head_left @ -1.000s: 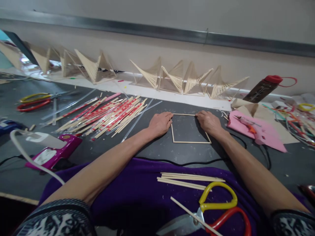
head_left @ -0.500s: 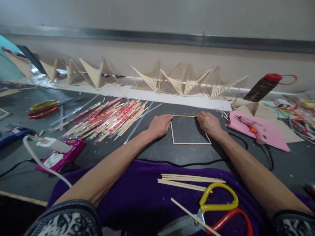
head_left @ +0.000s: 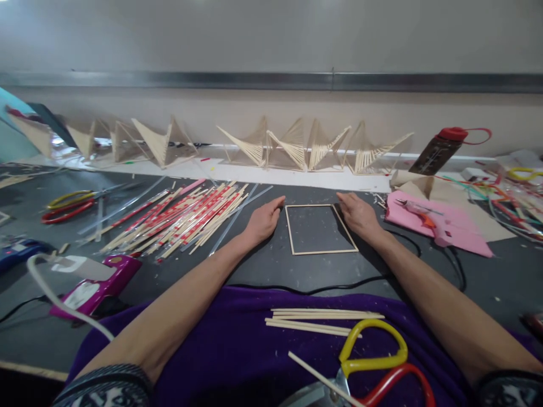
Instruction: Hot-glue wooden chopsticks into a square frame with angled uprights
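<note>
A square frame of thin wooden sticks (head_left: 326, 252) lies flat on the dark table, all its sides in sight. Just left of it rests my left hand (head_left: 263, 219), fingers stretched out and holding nothing. On the other side my right hand (head_left: 360, 215) is open too, its fingertips close to the frame's far right corner; whether they touch it I cannot tell. Several loose wooden sticks (head_left: 322, 323) lie on the purple cloth (head_left: 203, 339) over my lap. Beside them are scissors (head_left: 373, 362) with one yellow and one red handle, a stick lying across the blades.
Wrapped chopsticks (head_left: 182, 220) are heaped at left, near more scissors (head_left: 70, 204) and a magenta power strip (head_left: 99, 285). At right a glue gun (head_left: 432, 220) lies on pink sheet. Behind stand twisted stick models (head_left: 288, 148) and a bottle (head_left: 439, 151). A black cord (head_left: 297, 291) crosses the front.
Both hands have come off the frame's far corners, the left moving outward to the left. The frame now shows whole. The camera view has shifted slightly.
</note>
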`<act>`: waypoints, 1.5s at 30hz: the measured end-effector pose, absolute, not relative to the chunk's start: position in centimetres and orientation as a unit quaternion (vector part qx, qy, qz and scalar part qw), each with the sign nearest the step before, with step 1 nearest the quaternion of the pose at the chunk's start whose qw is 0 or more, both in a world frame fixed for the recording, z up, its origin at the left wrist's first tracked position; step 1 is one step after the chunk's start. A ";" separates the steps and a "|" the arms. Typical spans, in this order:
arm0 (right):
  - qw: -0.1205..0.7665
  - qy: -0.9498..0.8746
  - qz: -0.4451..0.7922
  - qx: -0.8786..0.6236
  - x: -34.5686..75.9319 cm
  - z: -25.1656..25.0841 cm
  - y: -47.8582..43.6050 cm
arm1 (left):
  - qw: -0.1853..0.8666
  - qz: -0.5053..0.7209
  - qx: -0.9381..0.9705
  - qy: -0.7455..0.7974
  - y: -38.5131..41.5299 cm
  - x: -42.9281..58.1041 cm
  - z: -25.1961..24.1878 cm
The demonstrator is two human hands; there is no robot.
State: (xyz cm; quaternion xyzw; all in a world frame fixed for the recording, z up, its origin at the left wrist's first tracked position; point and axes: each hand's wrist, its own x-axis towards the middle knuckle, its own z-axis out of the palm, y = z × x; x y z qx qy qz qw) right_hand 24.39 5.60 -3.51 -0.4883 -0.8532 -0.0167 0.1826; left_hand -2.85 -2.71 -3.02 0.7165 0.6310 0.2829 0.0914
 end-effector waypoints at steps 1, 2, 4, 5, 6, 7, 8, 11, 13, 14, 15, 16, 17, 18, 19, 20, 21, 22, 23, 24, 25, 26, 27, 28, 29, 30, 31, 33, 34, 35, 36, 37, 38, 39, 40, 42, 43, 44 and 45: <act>0.185 -0.849 -0.015 -0.495 24.5 -3.4 5.7 | 0.081 0.272 0.726 0.626 -2.6 -2.7 -3.1; 0.183 -0.846 -0.014 -0.502 24.7 -3.3 5.7 | 0.072 0.259 0.735 0.622 -2.6 -2.7 -3.2; 0.164 -0.844 -0.013 -0.510 24.8 -3.2 5.8 | 0.060 0.238 0.747 0.618 -2.4 -2.5 -3.4; 0.151 -0.846 -0.015 -0.511 24.9 -3.1 5.8 | 0.057 0.231 0.749 0.618 -2.4 -2.5 -3.4; 0.135 -0.850 -0.020 -0.509 24.8 -3.1 5.7 | 0.055 0.225 0.751 0.618 -2.3 -2.6 -3.5; 0.119 -0.853 -0.027 -0.507 24.8 -3.0 5.7 | 0.052 0.222 0.754 0.617 -2.2 -2.6 -3.6; 0.105 -0.857 -0.037 -0.503 24.7 -3.0 5.6 | 0.048 0.220 0.756 0.614 -2.2 -2.6 -3.6; 0.072 -0.865 -0.065 -0.492 24.4 -2.8 5.5 | 0.036 0.215 0.762 0.609 -2.1 -2.7 -3.7; 0.060 -0.869 -0.074 -0.485 24.3 -2.7 5.5 | 0.034 0.211 0.762 0.611 -2.1 -2.7 -3.7; 0.055 -0.871 -0.076 -0.481 24.3 -2.7 5.5 | 0.036 0.208 0.762 0.613 -2.1 -2.7 -3.7; 0.052 -0.873 -0.079 -0.478 24.4 -2.7 5.5 | 0.037 0.206 0.761 0.614 -2.1 -2.6 -3.6; 0.051 -0.875 -0.082 -0.473 24.4 -2.7 5.6 | 0.039 0.203 0.760 0.616 -2.2 -2.6 -3.5; 0.051 -0.877 -0.086 -0.470 24.4 -2.7 5.6 | 0.041 0.201 0.760 0.617 -2.2 -2.5 -3.4; 0.051 -0.878 -0.089 -0.467 24.5 -2.7 5.6 | 0.043 0.199 0.759 0.618 -2.2 -2.5 -3.3; 0.051 -0.879 -0.092 -0.464 24.5 -2.7 5.6 | 0.044 0.198 0.758 0.619 -2.2 -2.4 -3.3; 0.050 -0.881 -0.094 -0.462 24.5 -2.6 5.6 | 0.045 0.197 0.757 0.621 -2.2 -2.4 -3.2; 0.049 -0.882 -0.095 -0.459 24.5 -2.6 5.6 | 0.046 0.195 0.756 0.623 -2.2 -2.3 -3.2; 0.047 -0.883 -0.095 -0.457 24.5 -2.5 5.6 | 0.046 0.193 0.755 0.625 -2.2 -2.3 -3.2; 0.045 -0.884 -0.095 -0.456 24.4 -2.4 5.5 | 0.045 0.190 0.754 0.627 -2.2 -2.3 -3.2; 0.042 -0.884 -0.096 -0.455 24.4 -2.3 5.5 | 0.043 0.188 0.755 0.627 -2.2 -2.3 -3.2; 0.039 -0.884 -0.096 -0.456 24.3 -2.2 5.5 | 0.041 0.186 0.755 0.627 -2.2 -2.3 -3.2; 0.036 -0.883 -0.097 -0.458 24.2 -2.2 5.4 | 0.038 0.185 0.756 0.626 -2.2 -2.3 -3.2; 0.032 -0.882 -0.098 -0.460 24.1 -2.1 5.3 | 0.036 0.184 0.757 0.626 -2.1 -2.3 -3.1; 0.027 -0.881 -0.099 -0.461 24.1 -2.0 5.3 | 0.033 0.182 0.757 0.627 -2.1 -2.3 -3.1; 0.023 -0.880 -0.100 -0.463 24.0 -1.9 5.2 | 0.032 0.180 0.756 0.628 -2.1 -2.3 -3.1; 0.017 -0.880 -0.100 -0.464 23.9 -1.9 5.2 | 0.031 0.178 0.755 0.631 -2.1 -2.3 -3.1; 0.013 -0.880 -0.101 -0.465 23.9 -1.8 5.2 | 0.030 0.175 0.753 0.634 -2.2 -2.3 -3.0; 0.010 -0.879 -0.103 -0.465 23.8 -1.9 5.2 | 0.029 0.172 0.749 0.639 -2.2 -2.3 -3.0; 0.013 -0.879 -0.106 -0.464 23.8 -1.9 5.2 | 0.029 0.171 0.748 0.641 -2.2 -2.2 -3.0; 0.016 -0.879 -0.108 -0.463 23.8 -2.0 5.2 | 0.029 0.171 0.748 0.640 -2.3 -2.2 -3.0; 0.020 -0.879 -0.110 -0.463 23.8 -2.1 5.3 | 0.029 0.172 0.749 0.639 -2.3 -2.1 -3.0; 0.023 -0.879 -0.112 -0.463 23.8 -2.2 5.3 | 0.029 0.173 0.750 0.637 -2.3 -2.1 -3.0; 0.025 -0.879 -0.113 -0.463 23.8 -2.3 5.3 | 0.030 0.174 0.752 0.635 -2.3 -2.0 -3.0; 0.028 -0.879 -0.115 -0.462 23.9 -2.4 5.2 | 0.031 0.175 0.753 0.634 -2.4 -2.0 -3.0; 0.032 -0.879 -0.117 -0.460 23.9 -2.4 5.2 | 0.032 0.176 0.753 0.634 -2.4 -2.0 -3.0; 0.041 -0.881 -0.125 -0.454 23.9 -2.6 5.1 | 0.036 0.182 0.752 0.633 -2.4 -2.0 -3.1; 0.045 -0.882 -0.129 -0.451 24.0 -2.7 5.1 | 0.040 0.186 0.752 0.632 -2.4 -2.0 -3.1; 0.050 -0.882 -0.133 -0.450 24.1 -2.8 5.0 | 0.044 0.192 0.750 0.631 -2.5 -2.0 -3.1; 0.055 -0.881 -0.133 -0.451 24.2 -2.9 5.0 | 0.049 0.201 0.748 0.630 -2.5 -2.0 -3.2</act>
